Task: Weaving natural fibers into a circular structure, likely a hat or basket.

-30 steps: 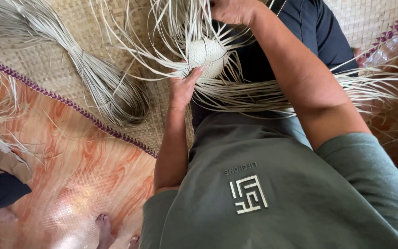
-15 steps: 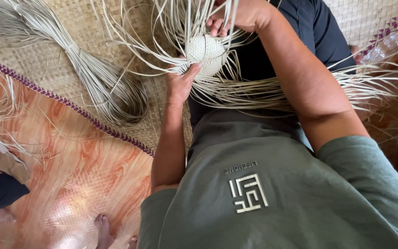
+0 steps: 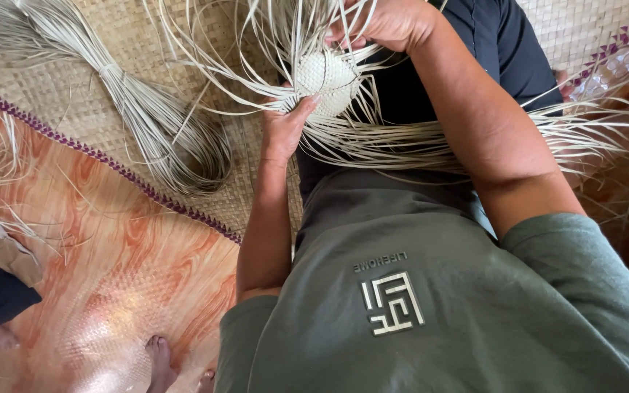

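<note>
Since half a second ago the right hand (image 3: 391, 22) has settled a little lower against the top edge of the small round woven disc of pale straw (image 3: 325, 76), its grip pinched on a few of the long loose pale straw strands (image 3: 416, 142) that fan out from the disc; the scene has otherwise barely shifted. The left hand (image 3: 285, 131) props the disc from below, its fingers (image 3: 306, 108) pressed together against the lower rim. The disc sits between the two hands, above the person's dark lap. Left of the left grip lies a tied bundle of pale straw (image 3: 147, 124) on a tan woven floor mat with a purple stitched border (image 3: 96, 156). Nearer the camera, below both grips, the grey-green shirt (image 3: 431, 306) bears a pale square maze-like emblem (image 3: 392, 304) under a short line of lettering.
</note>
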